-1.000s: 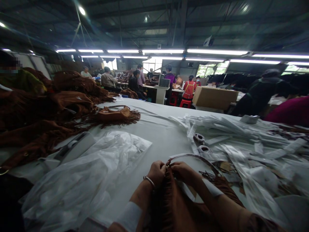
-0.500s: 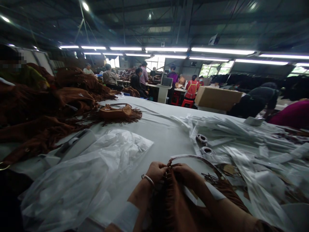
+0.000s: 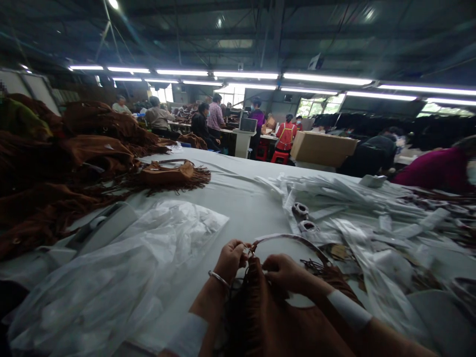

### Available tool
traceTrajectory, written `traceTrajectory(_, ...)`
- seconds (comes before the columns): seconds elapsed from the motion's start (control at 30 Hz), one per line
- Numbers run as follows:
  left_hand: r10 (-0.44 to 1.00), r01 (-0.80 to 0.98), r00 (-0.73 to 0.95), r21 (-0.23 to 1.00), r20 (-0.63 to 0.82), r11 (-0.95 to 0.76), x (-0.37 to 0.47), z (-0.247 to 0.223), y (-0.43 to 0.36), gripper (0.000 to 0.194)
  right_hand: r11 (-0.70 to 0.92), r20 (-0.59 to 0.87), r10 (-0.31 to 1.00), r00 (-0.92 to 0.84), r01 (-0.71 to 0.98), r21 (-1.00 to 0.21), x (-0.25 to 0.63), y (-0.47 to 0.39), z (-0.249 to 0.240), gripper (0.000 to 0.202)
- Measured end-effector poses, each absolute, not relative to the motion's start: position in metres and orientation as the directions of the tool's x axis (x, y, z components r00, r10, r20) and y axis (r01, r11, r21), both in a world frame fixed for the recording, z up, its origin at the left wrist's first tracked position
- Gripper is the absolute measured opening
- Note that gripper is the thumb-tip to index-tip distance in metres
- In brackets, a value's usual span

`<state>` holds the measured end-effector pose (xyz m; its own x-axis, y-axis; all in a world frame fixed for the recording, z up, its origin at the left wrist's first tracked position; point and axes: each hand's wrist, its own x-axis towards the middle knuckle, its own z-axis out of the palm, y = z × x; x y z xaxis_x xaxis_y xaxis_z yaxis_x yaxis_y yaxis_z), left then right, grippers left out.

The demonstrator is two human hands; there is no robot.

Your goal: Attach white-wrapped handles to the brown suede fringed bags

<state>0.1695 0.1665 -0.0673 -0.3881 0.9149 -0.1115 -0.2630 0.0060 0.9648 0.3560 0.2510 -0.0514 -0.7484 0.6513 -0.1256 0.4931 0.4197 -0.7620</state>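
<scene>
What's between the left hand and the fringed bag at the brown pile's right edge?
Head view: crumpled translucent plastic lies between the fringed bag and the left hand, with white tabletop beside the hand.

The bag (image 3: 297,327) at six o'clock looks matt, suede-like; the bangle (image 3: 220,279), shiny metal; the sheeting (image 3: 111,277) at eight o'clock, glossy crinkled plastic.
</scene>
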Motion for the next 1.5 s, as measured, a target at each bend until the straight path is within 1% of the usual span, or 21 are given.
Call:
traceTrajectory(0.1,0.928,-0.380,-0.357,0.924,-0.107,-0.040,0.174,-0.061,0.162,0.029,0.302,-0.136,0.691,-0.710,0.454,-0.838,0.363,0.251,-0.060,0.051)
traceTrajectory(0.13,0.930,-0.408,-0.354,0.911,-0.099,-0.058,0.175,-0.059,0.161,0.029,0.260,-0.147,0.708,-0.691,0.449,-0.855,0.365,0.252,-0.060,0.058)
traceTrajectory(0.2,0.932,-0.446,-0.354,0.890,-0.080,-0.093,0.176,-0.057,0.160,0.029,0.244,-0.127,0.738,-0.663,0.437,-0.866,0.368,0.254,-0.054,0.061)
traceTrajectory(0.33,0.942,-0.399,-0.337,0.908,-0.013,-0.130,0.177,-0.057,0.159,0.035,0.468,0.073,0.714,-0.696,0.397,-0.790,0.364,0.246,-0.021,0.053)
traceTrajectory(0.43,0.959,-0.288,-0.278,0.947,0.059,-0.142,0.180,-0.058,0.158,0.041,0.654,0.209,0.657,-0.725,0.408,-0.637,0.351,0.237,0.003,0.050)
traceTrajectory(0.5,0.968,-0.233,-0.232,0.960,0.099,-0.154,0.183,-0.057,0.156,0.047,0.737,0.274,0.613,-0.741,0.412,-0.535,0.339,0.234,0.013,0.055)
traceTrajectory(0.53,0.968,-0.201,-0.220,0.966,0.118,-0.163,0.183,-0.056,0.155,0.047,0.758,0.293,0.596,-0.748,0.403,-0.513,0.333,0.234,0.015,0.057)
traceTrajectory(0.57,0.967,-0.167,-0.219,0.971,0.130,-0.169,0.184,-0.055,0.154,0.045,0.763,0.308,0.585,-0.750,0.381,-0.522,0.327,0.234,0.015,0.059)
traceTrajectory(0.63,0.960,-0.129,-0.251,0.978,0.126,-0.162,0.184,-0.052,0.152,0.043,0.698,0.336,0.612,-0.716,0.290,-0.654,0.316,0.237,0.012,0.062)
traceTrajectory(0.7,0.954,-0.155,-0.288,0.978,0.088,-0.137,0.182,-0.049,0.151,0.049,0.517,0.316,0.695,-0.646,0.143,-0.844,0.308,0.241,0.004,0.066)
traceTrajectory(0.77,0.954,-0.204,-0.295,0.973,0.048,-0.112,0.178,-0.049,0.152,0.050,0.336,0.237,0.760,-0.606,0.053,-0.940,0.305,0.245,-0.007,0.057)
traceTrajectory(0.8,0.957,-0.216,-0.288,0.971,0.038,-0.104,0.176,-0.050,0.153,0.050,0.298,0.203,0.764,-0.612,0.055,-0.953,0.306,0.246,-0.011,0.047)
traceTrajectory(0.87,0.963,-0.221,-0.269,0.972,0.025,-0.086,0.172,-0.054,0.155,0.051,0.317,0.180,0.737,-0.652,0.098,-0.943,0.308,0.247,-0.018,0.035)
traceTrajectory(0.97,0.969,-0.212,-0.246,0.975,0.014,-0.067,0.170,-0.062,0.158,0.053,0.328,0.154,0.695,-0.703,0.119,-0.937,0.310,0.246,-0.022,0.030)
traceTrajectory(1.1,0.967,-0.195,-0.256,0.979,0.012,-0.064,0.173,-0.065,0.159,0.053,0.282,0.102,0.713,-0.694,0.150,-0.948,0.304,0.244,-0.027,0.031)
traceTrajectory(1.2,0.954,-0.140,-0.297,0.987,0.035,-0.080,0.172,-0.062,0.159,0.050,0.401,0.222,0.758,-0.613,0.170,-0.900,0.299,0.248,-0.034,0.029)
traceTrajectory(1.27,0.922,-0.166,-0.385,0.981,0.029,-0.100,0.168,-0.061,0.160,0.045,0.483,0.308,0.802,-0.511,0.253,-0.839,0.299,0.251,-0.036,0.025)
traceTrajectory(1.33,0.876,-0.233,-0.483,0.966,-0.015,-0.112,0.162,-0.061,0.161,0.051,0.537,0.354,0.817,-0.455,0.379,-0.754,0.301,0.254,-0.035,0.037)
traceTrajectory(1.4,0.843,-0.287,-0.535,0.951,-0.059,-0.115,0.155,-0.061,0.161,0.057,0.609,0.359,0.772,-0.525,0.448,-0.654,0.301,0.256,-0.032,0.048)
traceTrajectory(1.43,0.835,-0.299,-0.546,0.947,-0.067,-0.119,0.152,-0.061,0.161,0.058,0.658,0.345,0.723,-0.599,0.444,-0.608,0.299,0.256,-0.030,0.044)
traceTrajectory(1.5,0.821,-0.311,-0.566,0.941,-0.072,-0.132,0.149,-0.061,0.161,0.058,0.745,0.310,0.599,-0.738,0.373,-0.552,0.294,0.254,-0.027,0.026)
